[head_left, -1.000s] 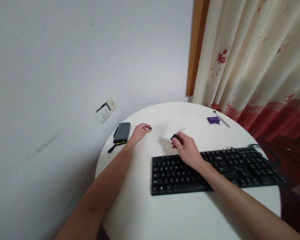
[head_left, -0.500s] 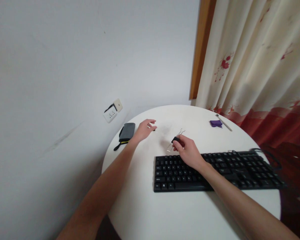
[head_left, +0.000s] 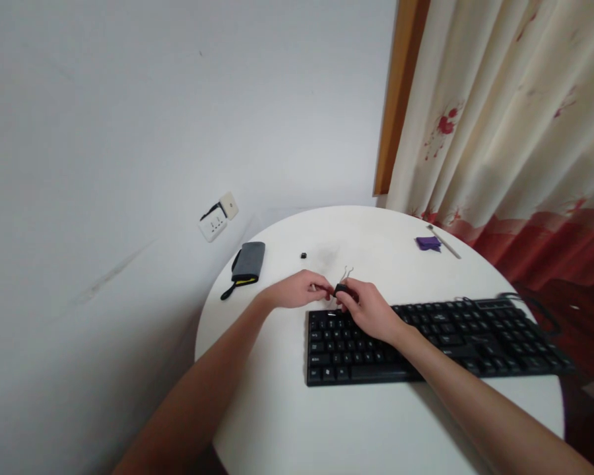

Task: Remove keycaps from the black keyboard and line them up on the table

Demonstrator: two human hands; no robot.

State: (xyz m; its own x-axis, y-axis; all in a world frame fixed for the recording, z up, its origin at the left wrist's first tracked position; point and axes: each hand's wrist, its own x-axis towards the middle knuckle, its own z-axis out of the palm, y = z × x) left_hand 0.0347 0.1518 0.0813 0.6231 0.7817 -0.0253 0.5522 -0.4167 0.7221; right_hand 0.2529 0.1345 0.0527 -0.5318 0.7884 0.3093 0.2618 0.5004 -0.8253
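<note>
A black binder clip (head_left: pixel 341 289) with silver wire handles is pinched in my right hand (head_left: pixel 369 309), just above the top left part of a black keyboard (head_left: pixel 391 343). My left hand (head_left: pixel 304 290) has its fingers drawn together at the clip's left side, and the fingertips appear to touch it. One wire handle points up and away; the other lies low over the keyboard's upper edge. On the white table (head_left: pixel 277 396) beyond my left hand lies a small black piece (head_left: pixel 303 255), perhaps a keycap, with nothing touching it.
A grey pouch (head_left: pixel 250 259) with a black strap lies at the table's left edge. Toward the far right are a folded purple cloth (head_left: pixel 428 243) and a thin stick-like brush (head_left: pixel 445 242). The wall with a socket (head_left: pixel 212 224) borders the left; a curtain (head_left: pixel 505 132) hangs at right.
My left hand has left the small black piece, which now shows on the table, and moved right and nearer to the binder clip. My right hand has lowered the clip slightly leftward.
</note>
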